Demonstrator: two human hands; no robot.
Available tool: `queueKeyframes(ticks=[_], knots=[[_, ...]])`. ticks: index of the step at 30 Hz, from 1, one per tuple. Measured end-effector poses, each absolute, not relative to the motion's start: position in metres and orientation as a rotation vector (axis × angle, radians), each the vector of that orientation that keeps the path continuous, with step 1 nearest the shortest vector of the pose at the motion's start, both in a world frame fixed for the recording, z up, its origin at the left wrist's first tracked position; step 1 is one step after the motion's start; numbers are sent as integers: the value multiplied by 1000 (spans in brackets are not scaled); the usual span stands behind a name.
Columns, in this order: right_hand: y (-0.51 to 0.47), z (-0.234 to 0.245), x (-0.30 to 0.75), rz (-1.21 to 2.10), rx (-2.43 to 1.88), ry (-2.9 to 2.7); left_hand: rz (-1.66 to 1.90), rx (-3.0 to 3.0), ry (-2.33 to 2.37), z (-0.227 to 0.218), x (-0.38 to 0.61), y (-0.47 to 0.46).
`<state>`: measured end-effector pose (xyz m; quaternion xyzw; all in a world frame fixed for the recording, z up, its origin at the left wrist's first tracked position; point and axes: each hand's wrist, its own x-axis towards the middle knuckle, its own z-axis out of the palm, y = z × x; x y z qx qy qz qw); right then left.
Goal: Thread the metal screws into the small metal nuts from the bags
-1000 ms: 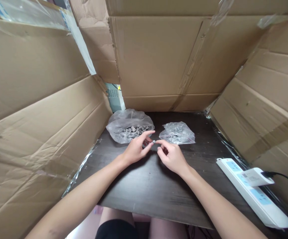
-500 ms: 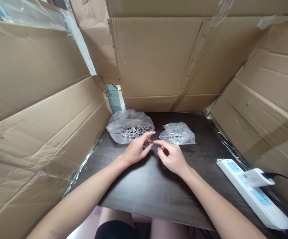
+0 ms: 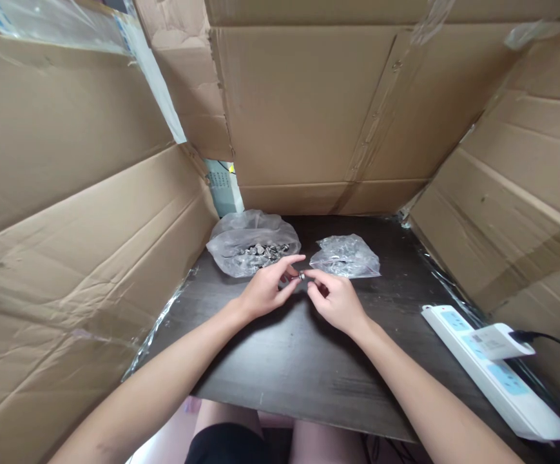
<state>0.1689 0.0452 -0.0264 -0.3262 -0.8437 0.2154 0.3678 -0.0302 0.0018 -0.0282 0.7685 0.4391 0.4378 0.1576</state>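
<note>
Over the middle of the dark table, my left hand (image 3: 269, 287) pinches a small shiny metal part (image 3: 301, 276) between thumb and fingers, its index finger stretched out above. My right hand (image 3: 335, 301) meets it from the other side, index fingertip at the part and thumb just below. The part looks round and silvery, too small to name its kind. Just behind my left hand lies an open clear plastic bag (image 3: 224, 248) with many small metal pieces (image 3: 265, 251). A smaller clear bag (image 3: 347, 256) rests beyond my right hand; its contents are hard to make out.
Cardboard walls (image 3: 318, 109) enclose the dark table (image 3: 280, 367) at the back and both sides. A white power strip (image 3: 497, 374) lies along the right, with a white plug-in adapter (image 3: 499, 341) and a black cable. The table's front edge is above my legs.
My right hand's fingertips have shifted slightly and its thumb is nearer the index finger. More of the metal part shows between my hands. Both bags stay put.
</note>
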Motion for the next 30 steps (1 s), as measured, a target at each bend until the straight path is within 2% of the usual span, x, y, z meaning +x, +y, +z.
queueKeyframes(ticks=[20,30], knots=[[41,-25,164,641,-788,-2134,1167,2174,1217,-27,-31,2],[42,-24,165,684,-798,-2079,1269,2160,1187,-29,-29,4]])
